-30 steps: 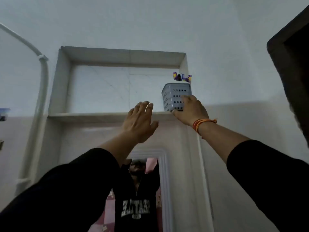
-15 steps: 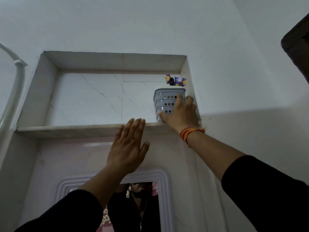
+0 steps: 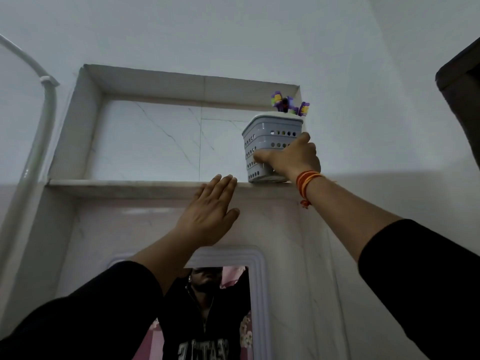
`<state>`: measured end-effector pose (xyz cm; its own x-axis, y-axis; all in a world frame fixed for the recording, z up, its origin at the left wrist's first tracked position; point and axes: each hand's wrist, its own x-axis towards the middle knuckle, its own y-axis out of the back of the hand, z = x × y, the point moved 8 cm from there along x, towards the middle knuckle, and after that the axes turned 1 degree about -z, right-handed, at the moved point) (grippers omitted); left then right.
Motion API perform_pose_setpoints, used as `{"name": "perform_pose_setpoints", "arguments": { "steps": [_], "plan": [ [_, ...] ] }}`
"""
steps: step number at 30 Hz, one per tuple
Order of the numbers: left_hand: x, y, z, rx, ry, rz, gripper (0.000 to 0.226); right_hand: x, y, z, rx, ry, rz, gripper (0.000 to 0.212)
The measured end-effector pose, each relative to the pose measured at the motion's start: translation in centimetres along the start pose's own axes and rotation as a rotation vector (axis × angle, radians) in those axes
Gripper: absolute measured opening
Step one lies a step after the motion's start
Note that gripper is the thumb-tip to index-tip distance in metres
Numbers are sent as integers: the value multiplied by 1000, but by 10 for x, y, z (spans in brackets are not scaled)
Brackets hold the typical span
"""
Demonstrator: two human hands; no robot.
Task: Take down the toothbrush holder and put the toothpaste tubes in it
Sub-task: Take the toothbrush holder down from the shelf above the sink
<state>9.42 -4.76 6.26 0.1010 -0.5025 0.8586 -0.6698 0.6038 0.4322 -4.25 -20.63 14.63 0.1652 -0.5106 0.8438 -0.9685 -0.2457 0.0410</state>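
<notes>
Since right hand (image 3: 291, 159) wrapped further round toothbrush holder (image 3: 270, 141) on shelf (image 3: 124, 183), grip now firm; lift-off likely next. Left hand (image 3: 207, 216) open, dropped just below shelf edge.

Toothbrush holder (image 3: 270, 141): grey plastic, squarish, rounded corners, rows of round holes in walls. Standing upright at right end of marble niche shelf (image 3: 124, 183), near front edge. Purple-and-yellow toothbrush heads (image 3: 288, 105) sticking out above rim. Toothpaste tubes not showing.
</notes>
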Motion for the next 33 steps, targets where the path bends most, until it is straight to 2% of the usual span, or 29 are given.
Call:
{"name": "perform_pose_setpoints", "arguments": {
  "steps": [4, 8, 10, 12, 16, 22, 25, 29, 33],
  "plan": [
    [-23, 23, -5, -288, 39, 42, 58, -27, 20, -11, 16, 24, -55, 115],
    [-60, 33, -9, -329, 95, 47, 52, -70, 23, -6, 89, 11, -150, 128],
    [-83, 28, -9, -356, 124, 32, 49, -98, 17, 7, 137, -11, -181, 129],
    [-109, 18, -8, -383, 155, -9, 47, -131, 7, 25, 156, -31, -224, 126],
    [-168, -19, 2, -457, 148, -97, 43, -206, -12, 74, 135, -105, -263, 135],
    [-278, -94, 19, -606, 219, -245, 39, -342, -30, 151, 141, -194, -309, 129],
    [-337, -133, 38, -620, 285, -379, 33, -414, -38, 194, 117, -266, -353, 126],
    [-414, -194, 68, -604, 321, -703, 32, -509, -41, 252, 54, -399, -366, 127],
    [-482, -253, 99, -601, 307, -1038, 29, -598, -36, 308, 0, -561, -412, 139]
  ]
}}
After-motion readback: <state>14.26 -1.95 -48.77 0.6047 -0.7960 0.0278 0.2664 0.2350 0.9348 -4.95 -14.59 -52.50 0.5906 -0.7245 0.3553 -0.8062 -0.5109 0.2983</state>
